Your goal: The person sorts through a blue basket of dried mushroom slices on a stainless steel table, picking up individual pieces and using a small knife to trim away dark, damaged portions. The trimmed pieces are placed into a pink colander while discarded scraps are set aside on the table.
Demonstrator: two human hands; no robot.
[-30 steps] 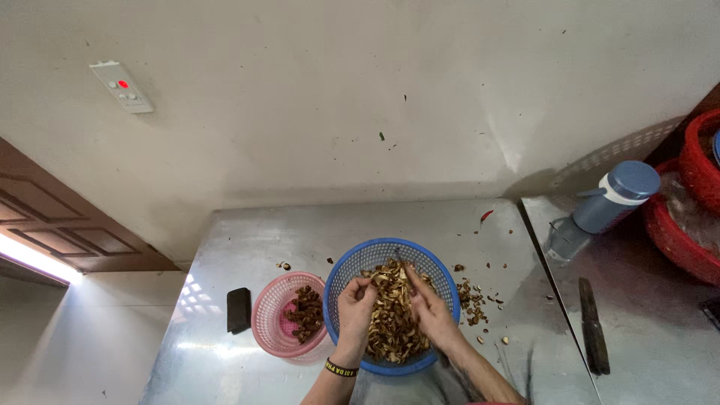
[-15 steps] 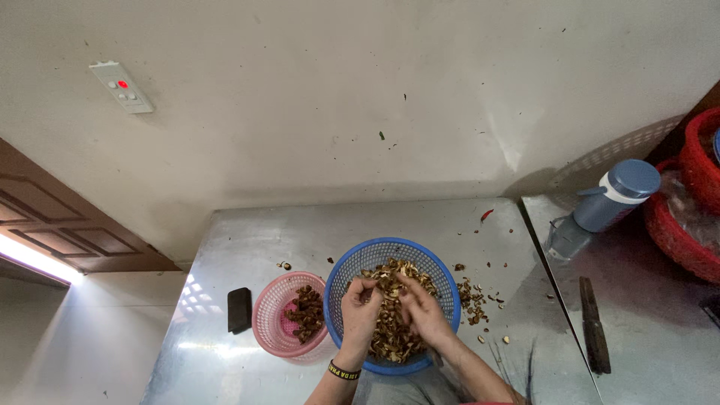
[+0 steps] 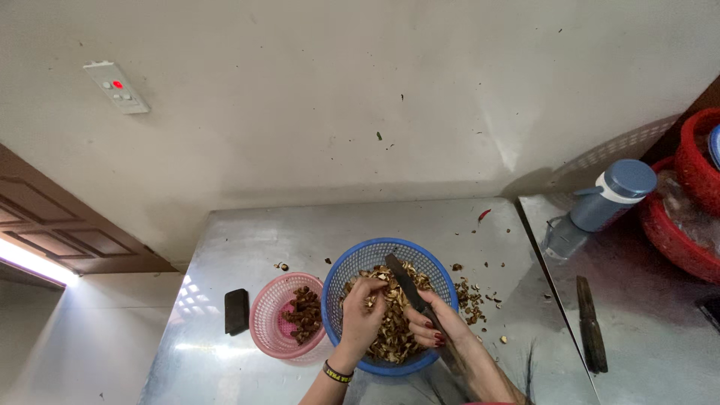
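A blue plastic basket [image 3: 352,268] full of brown dried pieces [image 3: 394,337] stands on the steel table [image 3: 300,232]. My left hand [image 3: 361,315] is inside the basket, fingers pinched on one brown piece. My right hand [image 3: 435,321] is beside it, wrapped around the handle of a dark-bladed knife [image 3: 401,279] whose blade points up and away over the basket. A smaller pink basket [image 3: 264,324] with darker brown pieces [image 3: 304,311] stands just left of the blue one.
A black phone [image 3: 237,310] lies left of the pink basket. Brown scraps [image 3: 472,292] litter the table right of the blue basket. On the neighbouring table sit a blue-capped bottle [image 3: 596,206], another knife [image 3: 589,324] and red baskets [image 3: 686,225].
Both hands were down among the pieces in the blue basket. Now my right hand has raised the knife, blade showing above the pieces, and my left hand has picked up a piece.
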